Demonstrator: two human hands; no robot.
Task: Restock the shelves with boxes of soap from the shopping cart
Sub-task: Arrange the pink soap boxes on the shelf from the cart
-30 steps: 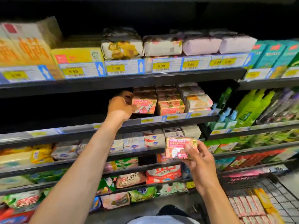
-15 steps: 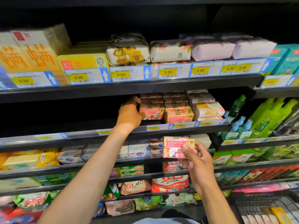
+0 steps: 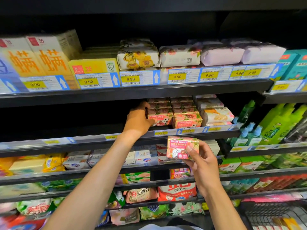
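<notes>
R fingers (image 3: 191, 149) still clamp soap box (image 3: 180, 147); L hand (image 3: 138, 120) still on shelf stack (image 3: 160, 113).

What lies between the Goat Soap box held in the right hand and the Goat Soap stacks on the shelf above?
In the head view, only the shelf's front rail with yellow price tags separates the held box from the stacks.

Above you, yellow 9.90 price tags (image 3: 130, 79) line a shelf edge under flower-wrapped bars (image 3: 138, 58) and orange-lettered cartons (image 3: 49, 58). At your right stand green bottles (image 3: 275, 125); red detergent bags (image 3: 177, 191) lie low down.
</notes>
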